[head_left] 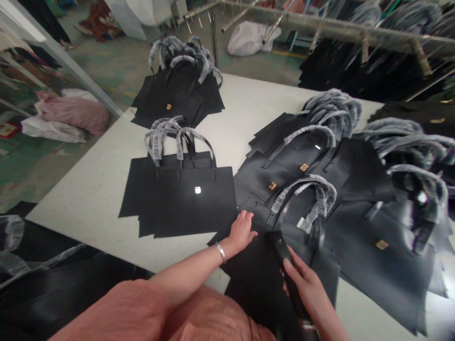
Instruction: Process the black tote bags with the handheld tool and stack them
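Note:
A black bag panel [249, 274] lies in front of me on a spread pile of similar panels. My left hand [242, 232] rests on its upper left part, thumb apart from slightly bent fingers; I see nothing held in it. In my right hand [302, 279] is a long black handheld tool [284, 258], its blunt end over the panel; its exact kind is unclear. Just beyond the tool, a handle wrapped in clear plastic [323, 189] arches up from a black panel. Left of my left hand sits a small stack of black handled panels [192, 203] with a shiny metal clasp plate [197, 190].
Another stack of panels [177, 94] stands at the table's far left corner. More overlapping panels [384, 255] with wrapped handles cover the right side. Black pieces [71, 284] lie lower left. A metal rack [320, 23] runs behind the pale table [88, 184].

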`<state>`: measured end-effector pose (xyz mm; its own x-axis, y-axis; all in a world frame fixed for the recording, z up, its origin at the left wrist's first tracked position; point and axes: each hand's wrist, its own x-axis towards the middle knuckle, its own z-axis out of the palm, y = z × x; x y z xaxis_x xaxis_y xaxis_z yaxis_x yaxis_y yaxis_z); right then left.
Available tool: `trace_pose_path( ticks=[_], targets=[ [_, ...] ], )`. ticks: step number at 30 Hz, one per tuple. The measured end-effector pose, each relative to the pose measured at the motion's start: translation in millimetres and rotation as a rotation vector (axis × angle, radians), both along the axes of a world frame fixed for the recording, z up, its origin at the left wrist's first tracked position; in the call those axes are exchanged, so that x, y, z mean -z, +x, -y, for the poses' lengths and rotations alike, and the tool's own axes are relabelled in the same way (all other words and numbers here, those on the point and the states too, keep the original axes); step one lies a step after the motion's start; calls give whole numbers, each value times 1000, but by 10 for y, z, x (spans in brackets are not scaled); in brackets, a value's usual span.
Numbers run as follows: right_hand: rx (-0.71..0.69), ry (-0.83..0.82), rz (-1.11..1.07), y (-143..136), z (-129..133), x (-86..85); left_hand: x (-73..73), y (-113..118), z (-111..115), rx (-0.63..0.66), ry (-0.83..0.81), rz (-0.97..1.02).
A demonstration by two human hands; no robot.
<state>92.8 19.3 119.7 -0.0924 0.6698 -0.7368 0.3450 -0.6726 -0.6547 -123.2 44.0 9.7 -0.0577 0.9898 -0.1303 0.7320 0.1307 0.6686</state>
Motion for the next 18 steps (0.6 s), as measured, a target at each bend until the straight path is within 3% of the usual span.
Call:
trace_pose_path(
  ticks=[10,14,18],
  targets=[
    [-252,120,215,-584,-304,43,45,-58,145,-27,22,73],
    [-228,151,240,-748,-466,66,42,-66,141,-11,35,68],
    [-148,174,214,-599,-441,37,11,-110,136,46,30,29]
  ],
)
